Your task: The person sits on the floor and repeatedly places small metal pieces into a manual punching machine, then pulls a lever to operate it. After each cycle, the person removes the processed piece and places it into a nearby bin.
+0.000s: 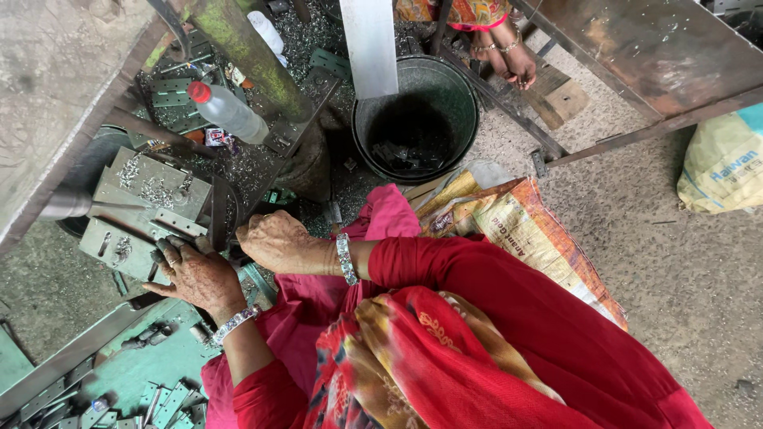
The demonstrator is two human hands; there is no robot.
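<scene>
My left hand [199, 276] lies at the edge of a grey machine bed [151, 191]. Its grimy fingertips press on a flat slotted metal plate [115, 245]. My right hand [274, 242] is curled into a fist just right of that, beside the machine's upright metal edge. What it holds, if anything, is hidden. Both wrists wear silver bangles and the sleeves are red. Metal shavings are strewn over the bed.
A clear plastic bottle [229, 113] with a red cap lies above the machine. A dark bucket [461, 111] holds metal pieces under a pale metal strip [369, 44]. Another person's feet [502, 54] are at the top. Woven sacks [517, 226] lie on the right; greenish metal blanks [163, 401] lie bottom left.
</scene>
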